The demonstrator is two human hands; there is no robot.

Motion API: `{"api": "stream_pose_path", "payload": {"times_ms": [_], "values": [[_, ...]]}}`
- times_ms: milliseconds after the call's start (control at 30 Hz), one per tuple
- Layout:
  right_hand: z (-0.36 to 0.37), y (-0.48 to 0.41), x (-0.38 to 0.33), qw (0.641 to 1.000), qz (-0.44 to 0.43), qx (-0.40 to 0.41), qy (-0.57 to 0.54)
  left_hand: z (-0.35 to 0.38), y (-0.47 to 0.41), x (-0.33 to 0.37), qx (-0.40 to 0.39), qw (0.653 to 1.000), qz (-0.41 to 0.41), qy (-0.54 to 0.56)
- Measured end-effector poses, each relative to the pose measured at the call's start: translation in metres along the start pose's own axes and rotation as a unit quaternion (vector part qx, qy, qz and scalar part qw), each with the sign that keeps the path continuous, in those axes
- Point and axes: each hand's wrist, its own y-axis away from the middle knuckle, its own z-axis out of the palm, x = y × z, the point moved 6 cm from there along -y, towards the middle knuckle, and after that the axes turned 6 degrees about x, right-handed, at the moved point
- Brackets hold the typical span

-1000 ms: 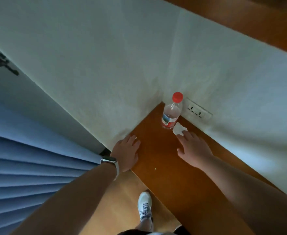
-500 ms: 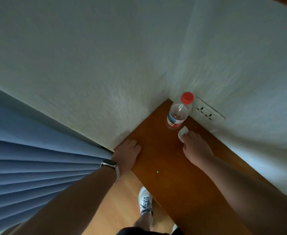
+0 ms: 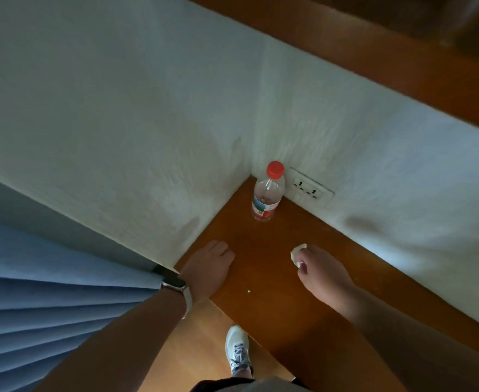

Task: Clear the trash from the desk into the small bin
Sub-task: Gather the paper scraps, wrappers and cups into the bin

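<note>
A small crumpled white paper scrap (image 3: 297, 252) is pinched in the fingers of my right hand (image 3: 321, 274), held just above the brown wooden desk (image 3: 275, 312). A clear plastic bottle (image 3: 266, 193) with a red cap and a red-and-blue label stands upright in the desk's far corner against the white walls. My left hand (image 3: 208, 268), with a watch on its wrist, rests with curled fingers on the desk's left edge and holds nothing. A tiny pale speck (image 3: 248, 291) lies on the desk between my hands. No bin is in view.
A white wall socket (image 3: 309, 188) sits just right of the bottle. Blue pleated curtains (image 3: 34, 301) hang on the left. A wooden floor and my white shoe (image 3: 236, 352) show below the desk edge.
My right hand closed on the paper scrap beside the bottle and drew it back toward me. My left hand's fingers curled in. The view shifted.
</note>
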Motion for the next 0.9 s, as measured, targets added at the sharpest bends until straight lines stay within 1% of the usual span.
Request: {"api": "stream_pose_path", "payload": {"times_ms": [200, 400, 500, 633, 767, 900], "values": [[-0.040, 0.055, 0.031, 0.995, 0.067, 0.078, -0.006, -0.013, -0.037, 0.048, 0.030, 0.993, 0.090, 0.064], [-0.078, 0.103, 0.078, 0.979, 0.131, 0.152, -0.037, -0.028, -0.076, 0.136, 0.067, 0.976, 0.163, 0.131], [-0.095, 0.134, 0.100, 0.969, 0.165, 0.170, -0.063, -0.033, -0.088, 0.181, 0.067, 0.967, 0.192, 0.155], [-0.116, 0.187, 0.132, 0.955, 0.196, 0.203, -0.086, -0.036, -0.099, 0.254, 0.072, 0.955, 0.226, 0.178], [-0.131, 0.242, 0.183, 0.927, 0.261, 0.243, -0.114, -0.033, -0.111, 0.336, 0.075, 0.943, 0.245, 0.213], [-0.140, 0.300, 0.230, 0.908, 0.292, 0.272, -0.132, -0.020, -0.111, 0.426, 0.051, 0.933, 0.280, 0.221]]}}
